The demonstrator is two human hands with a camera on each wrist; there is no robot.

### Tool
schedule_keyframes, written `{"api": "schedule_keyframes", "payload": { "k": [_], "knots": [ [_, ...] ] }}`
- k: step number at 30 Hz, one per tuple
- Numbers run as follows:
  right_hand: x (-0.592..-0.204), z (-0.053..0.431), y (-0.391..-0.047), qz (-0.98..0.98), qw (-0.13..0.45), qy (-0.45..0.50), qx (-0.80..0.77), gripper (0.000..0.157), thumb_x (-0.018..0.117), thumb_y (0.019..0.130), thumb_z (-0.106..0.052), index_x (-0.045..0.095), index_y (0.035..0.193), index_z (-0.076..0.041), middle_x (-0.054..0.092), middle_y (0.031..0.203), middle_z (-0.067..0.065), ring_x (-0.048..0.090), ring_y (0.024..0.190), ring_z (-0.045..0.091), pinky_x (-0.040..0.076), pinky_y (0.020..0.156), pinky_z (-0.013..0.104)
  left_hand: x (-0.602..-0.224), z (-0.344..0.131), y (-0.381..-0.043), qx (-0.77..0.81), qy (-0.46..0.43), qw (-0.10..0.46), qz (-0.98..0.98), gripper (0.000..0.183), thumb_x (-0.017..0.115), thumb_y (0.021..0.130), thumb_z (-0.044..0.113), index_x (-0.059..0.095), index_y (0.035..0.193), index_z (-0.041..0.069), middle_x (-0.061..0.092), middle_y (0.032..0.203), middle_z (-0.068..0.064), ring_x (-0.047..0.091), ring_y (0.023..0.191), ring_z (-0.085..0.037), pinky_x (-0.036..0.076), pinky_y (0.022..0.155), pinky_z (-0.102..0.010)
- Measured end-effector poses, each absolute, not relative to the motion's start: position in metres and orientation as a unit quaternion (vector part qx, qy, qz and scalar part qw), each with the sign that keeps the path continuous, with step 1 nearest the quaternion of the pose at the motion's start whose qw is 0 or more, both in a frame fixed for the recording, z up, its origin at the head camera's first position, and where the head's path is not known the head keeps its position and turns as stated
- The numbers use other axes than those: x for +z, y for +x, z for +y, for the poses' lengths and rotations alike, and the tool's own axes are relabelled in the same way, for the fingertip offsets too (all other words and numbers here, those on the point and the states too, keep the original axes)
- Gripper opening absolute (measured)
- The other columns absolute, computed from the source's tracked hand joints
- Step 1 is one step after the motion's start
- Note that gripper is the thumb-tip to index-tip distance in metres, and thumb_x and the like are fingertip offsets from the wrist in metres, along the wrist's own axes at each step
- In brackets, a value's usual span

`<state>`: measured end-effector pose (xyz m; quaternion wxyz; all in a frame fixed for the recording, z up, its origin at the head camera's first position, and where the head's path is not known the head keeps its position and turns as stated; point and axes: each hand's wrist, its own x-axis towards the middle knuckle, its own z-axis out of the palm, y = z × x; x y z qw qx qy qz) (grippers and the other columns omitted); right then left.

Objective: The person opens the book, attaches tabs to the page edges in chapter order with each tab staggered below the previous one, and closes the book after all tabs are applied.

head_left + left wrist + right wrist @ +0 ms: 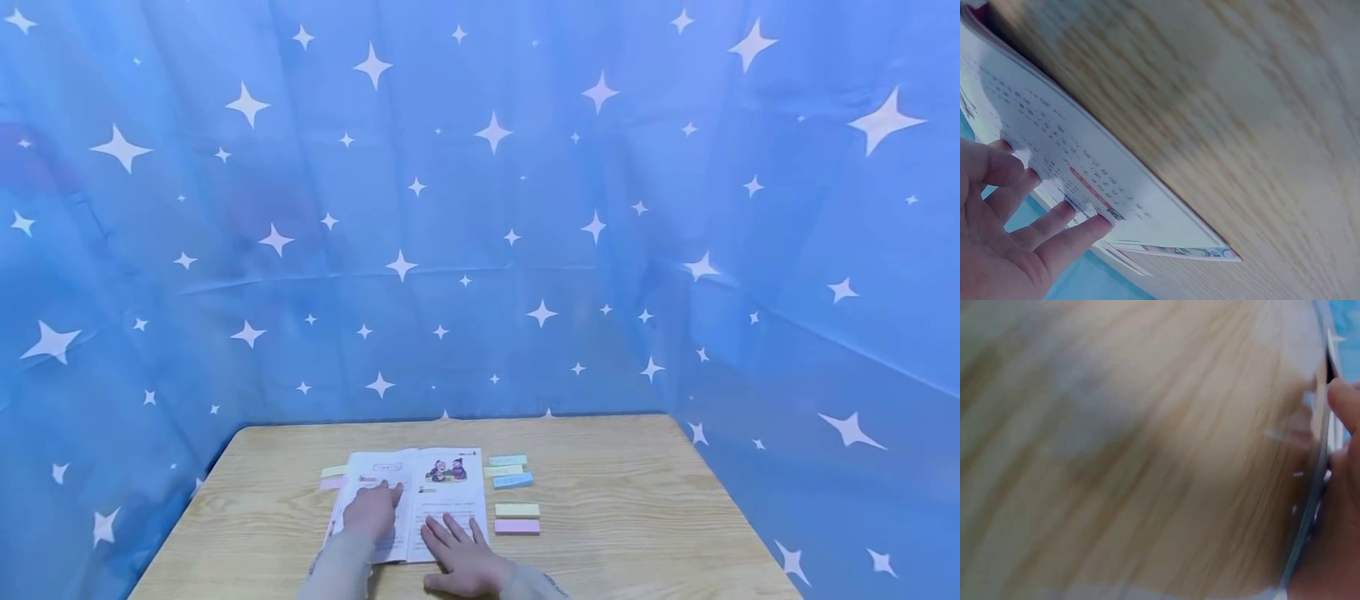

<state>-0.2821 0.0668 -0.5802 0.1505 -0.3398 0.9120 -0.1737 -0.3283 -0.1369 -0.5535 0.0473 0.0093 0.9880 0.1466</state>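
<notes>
Blue star-patterned curtains [465,167] are hanging behind a wood-grain table [615,500] in the head view, where an open illustrated textbook [450,492] is lying left of the table's middle. On its left page the left hand [371,512] is resting, grasping nothing, fingertips touching the upper part; on the lower right page the right hand [467,560] is lying flat with fingers spread, also gripping nothing, probably to hold the sheet down. Green, yellow and blue sticky-note strips [509,471] are sitting just right of the book, and a yellow pad [517,510] and a pink pad [517,527] are lying nearer the person, presumably for easy reach without covering print. Yellow and pink slips [333,472] are showing at the left edge; whether the book is covering their ends, I cannot tell. From the left wrist, loosely extended fingers are touching printed lines near a red bar [1090,186], seemingly steadying the page. From the right wrist, the tabletop is blurring, and part of the right hand is showing beside a thin curved edge [1310,515] that I cannot identify.
</notes>
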Motion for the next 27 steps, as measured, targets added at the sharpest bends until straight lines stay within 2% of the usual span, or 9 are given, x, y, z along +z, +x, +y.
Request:
{"api": "schedule_keyframes", "payload": {
  "k": [12, 17, 19, 22, 27],
  "knots": [
    [-0.583, 0.099, -0.289, 0.889, 0.17, -0.39, -0.166, 0.075, 0.036, 0.097, -0.062, 0.019, 0.156, -0.02, 0.012, 0.162, -0.004, 0.005, 0.148, 0.023, 0.01, 0.113, 0.062, -0.542, -0.148, -0.33, 0.14, 0.023, 0.021, 0.99, 0.04, 0.054, 0.092, 0.005, 0.063, 0.13, 0.015, 0.056, 0.132, -0.021, 0.051, 0.116, -0.051, 0.046, 0.087, -0.064],
    [-0.591, 0.109, -0.29, 0.884, 0.156, -0.414, -0.154, 0.072, 0.032, 0.098, -0.06, 0.017, 0.156, -0.02, 0.013, 0.162, -0.001, 0.006, 0.147, 0.024, 0.015, 0.113, 0.06, -0.547, -0.141, -0.338, 0.112, 0.022, -0.015, 0.993, 0.026, 0.055, 0.095, 0.016, 0.072, 0.114, 0.01, 0.068, 0.109, -0.018, 0.06, 0.103, -0.045, 0.044, 0.086, -0.067],
    [-0.594, 0.113, -0.29, 0.886, 0.138, -0.418, -0.143, 0.072, 0.031, 0.099, -0.06, 0.019, 0.156, -0.018, 0.015, 0.161, 0.001, 0.009, 0.147, 0.025, 0.018, 0.112, 0.061, -0.55, -0.133, -0.342, 0.093, 0.027, -0.032, 0.995, 0.021, 0.058, 0.094, 0.019, 0.074, 0.104, 0.01, 0.069, 0.096, -0.015, 0.062, 0.095, -0.042, 0.042, 0.087, -0.069],
    [-0.597, 0.117, -0.287, 0.891, 0.115, -0.419, -0.133, 0.072, 0.033, 0.099, -0.059, 0.021, 0.156, -0.018, 0.018, 0.161, 0.002, 0.012, 0.146, 0.026, 0.021, 0.11, 0.062, -0.551, -0.118, -0.349, 0.07, 0.037, -0.046, 0.996, 0.014, 0.064, 0.087, 0.019, 0.073, 0.094, 0.011, 0.067, 0.087, -0.011, 0.061, 0.091, -0.037, 0.041, 0.088, -0.068],
    [-0.601, 0.118, -0.279, 0.892, 0.093, -0.427, -0.114, 0.071, 0.034, 0.098, -0.06, 0.023, 0.155, -0.019, 0.021, 0.16, 0.0, 0.018, 0.145, 0.024, 0.029, 0.106, 0.061, -0.552, -0.093, -0.356, 0.09, 0.036, -0.052, 0.994, 0.02, 0.067, 0.087, 0.022, 0.074, 0.102, 0.013, 0.068, 0.094, -0.01, 0.061, 0.099, -0.035, 0.04, 0.092, -0.067]
  ]
}}
